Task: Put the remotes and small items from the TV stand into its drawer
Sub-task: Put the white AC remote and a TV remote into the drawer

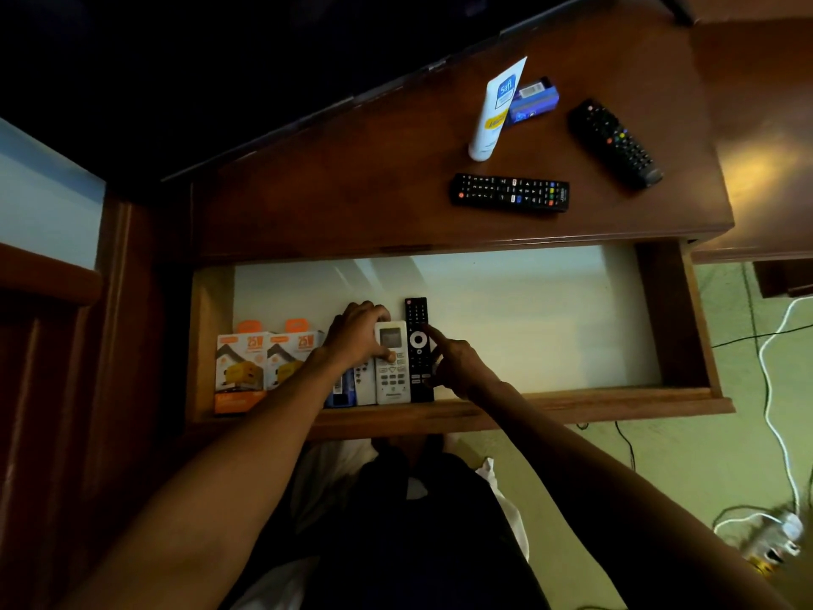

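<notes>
- Mid-tidy: left hand [358, 334] lies loosely curled over the white remote [392, 365] in the drawer [550, 400], lower middle of frame.
- Right hand [455, 365], one finger out, nudges the slim black remote [418, 345]; neither's really gripped.
- Next, I'd guess: reach upper right for two black remotes [510, 192], tube [492, 110] and blue box [534, 101] on the dark wood stand [330, 187].
- Dim room, cables [770, 389] on the floor.

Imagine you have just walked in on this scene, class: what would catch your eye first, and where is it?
Both hands, left and right, are in the open drawer, lining up a white remote beside a black remote. On the stand top behind lie two more black remotes and a white tube.
</notes>
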Tool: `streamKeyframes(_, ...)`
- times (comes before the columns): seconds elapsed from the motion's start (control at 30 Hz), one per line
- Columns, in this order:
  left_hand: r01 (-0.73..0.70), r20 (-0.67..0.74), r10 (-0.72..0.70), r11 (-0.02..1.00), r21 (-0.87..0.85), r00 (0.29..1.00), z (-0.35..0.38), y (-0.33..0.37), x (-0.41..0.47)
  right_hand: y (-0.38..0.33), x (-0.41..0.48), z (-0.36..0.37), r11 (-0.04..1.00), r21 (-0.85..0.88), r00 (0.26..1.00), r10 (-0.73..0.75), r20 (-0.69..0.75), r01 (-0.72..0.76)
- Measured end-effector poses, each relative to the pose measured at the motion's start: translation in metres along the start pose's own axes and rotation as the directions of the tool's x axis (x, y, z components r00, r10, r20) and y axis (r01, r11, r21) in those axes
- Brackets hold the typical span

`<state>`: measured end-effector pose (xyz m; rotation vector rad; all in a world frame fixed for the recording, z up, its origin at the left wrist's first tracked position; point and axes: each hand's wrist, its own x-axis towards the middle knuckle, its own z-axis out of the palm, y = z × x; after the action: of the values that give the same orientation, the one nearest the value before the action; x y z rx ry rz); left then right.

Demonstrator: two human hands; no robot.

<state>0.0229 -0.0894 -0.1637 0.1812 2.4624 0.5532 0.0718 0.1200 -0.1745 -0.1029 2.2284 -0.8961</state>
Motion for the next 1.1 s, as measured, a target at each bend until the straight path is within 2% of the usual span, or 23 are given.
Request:
streamKeyframes(0.27,-0.015,0.051,0.01,0.994,0.104,0.999,-0.007,0.003,-0.002,-0.003,-0.003,-0.002,0.986,-0.167,0.995,0.02,0.098,-0.003)
streamKeyframes(0.37,-0.058,0.003,0.058,0.996,0.063,0.998,-0.019,0.016,-0.007,-0.006,-0.01,-0.013,0.977,-0.211,0.994,0.002,0.105,0.021)
streamKeyframes(0.47,-0.194,-0.154,0.19,0.981,-0.008,0.97,-0.045,0.044,-0.007,-0.007,-0.019,-0.036,0.963,-0.266,0.999,-0.038,0.019,0.042)
streamKeyframes(0.57,-0.319,-0.279,0.294,0.946,-0.05,0.914,-0.07,0.081,0.007,-0.005,-0.031,-0.074,0.969,-0.244,0.985,-0.082,-0.154,0.043)
streamKeyframes(0.63,-0.379,-0.344,0.337,0.923,-0.061,0.876,-0.084,0.107,0.023,-0.001,-0.041,-0.107,0.973,-0.231,0.938,-0.108,-0.329,0.031)
streamKeyframes(0.73,-0.456,-0.423,0.406,0.89,-0.019,0.81,-0.099,0.148,0.05,0.006,-0.056,-0.168,0.988,-0.151,0.8,-0.102,-0.592,0.013)
streamKeyframes(0.83,-0.486,-0.382,0.461,0.873,0.037,0.801,-0.104,0.175,0.079,0.013,-0.055,-0.23,0.999,-0.039,0.663,-0.023,-0.748,-0.009)
streamKeyframes(0.9,-0.487,-0.329,0.484,0.87,0.082,0.811,-0.107,0.193,0.098,0.022,-0.047,-0.274,0.999,0.004,0.611,0.028,-0.791,-0.04)
streamKeyframes(0.97,-0.466,-0.279,0.493,0.87,0.161,0.824,-0.109,0.208,0.112,0.032,-0.036,-0.312,0.998,-0.011,0.643,0.034,-0.765,-0.066)
streamKeyframes(1.1,-0.414,-0.207,0.461,0.88,0.234,0.863,-0.108,0.234,0.127,0.052,-0.007,-0.367,0.973,-0.182,0.763,-0.013,-0.647,-0.138)
